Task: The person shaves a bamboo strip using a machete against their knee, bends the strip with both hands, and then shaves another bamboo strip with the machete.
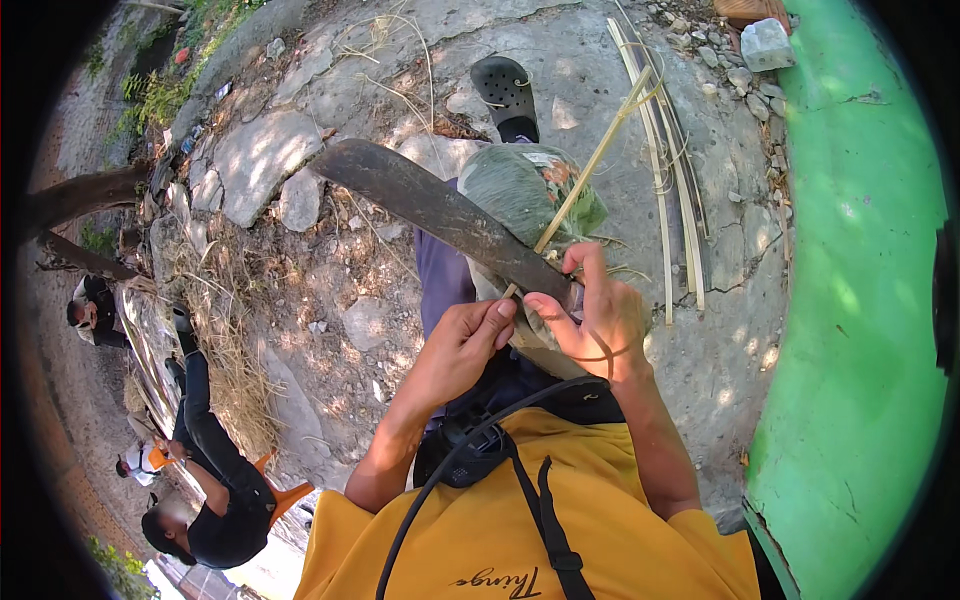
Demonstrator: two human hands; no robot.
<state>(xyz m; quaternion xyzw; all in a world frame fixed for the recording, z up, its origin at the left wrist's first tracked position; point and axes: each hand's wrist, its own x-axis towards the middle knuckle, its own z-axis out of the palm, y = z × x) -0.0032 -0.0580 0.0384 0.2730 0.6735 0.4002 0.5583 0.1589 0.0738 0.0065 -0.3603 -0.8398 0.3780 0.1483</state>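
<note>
A long dark machete (430,205) lies slantwise in front of me, its broad rounded end toward the upper left. My right hand (602,322) is closed at its near end, with thumb and forefinger around it; the handle is mostly hidden. Between thumb and fingertips, my left hand (465,340) pinches the short end of a pale bamboo strip just below the blade. The strip (598,155) seems to pass the blade and stick up to the upper right, though the crossing is hidden. Behind the blade rests a bundle in greenish clear plastic (515,190).
Long split bamboo strips (665,170) lie on the cracked concrete to the right, beside a green wall (860,300). A dark clog (505,95) is on my foot ahead. Broken slabs (265,165) and dry straw lie left. A person (215,490) sits on an orange chair.
</note>
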